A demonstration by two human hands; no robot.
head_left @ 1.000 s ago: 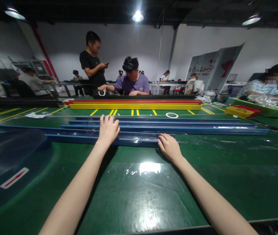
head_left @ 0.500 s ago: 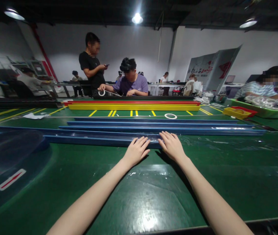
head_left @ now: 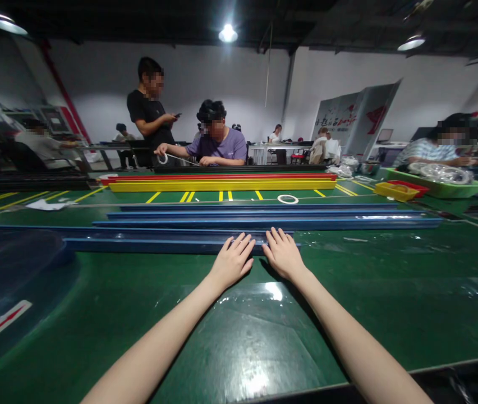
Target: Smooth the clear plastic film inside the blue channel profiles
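Observation:
Lying across the green table [head_left: 138,314] is a long blue channel strip [head_left: 146,245], the nearest of several. My left hand [head_left: 233,261] rests palm down on this strip, fingers spread and pointing away from me. Close to its right end lies my right hand [head_left: 283,252], also flat with the fingers apart. Neither hand is wrapped round anything. A small gap separates the two hands, and the strip shows between them. Behind it run more blue strips [head_left: 264,221], parallel to the near one.
A dark blue round-ended piece [head_left: 15,292] with a red-and-white label lies at left. Farther back are a yellow strip [head_left: 222,184], a white ring [head_left: 288,199] and a green tray [head_left: 453,188]. A person in purple [head_left: 226,146] handles a white roll across the table.
The view has shifted slightly, so the background sits farther left. My right hand has moved a little closer to my left hand. Both stay flat on the strip.

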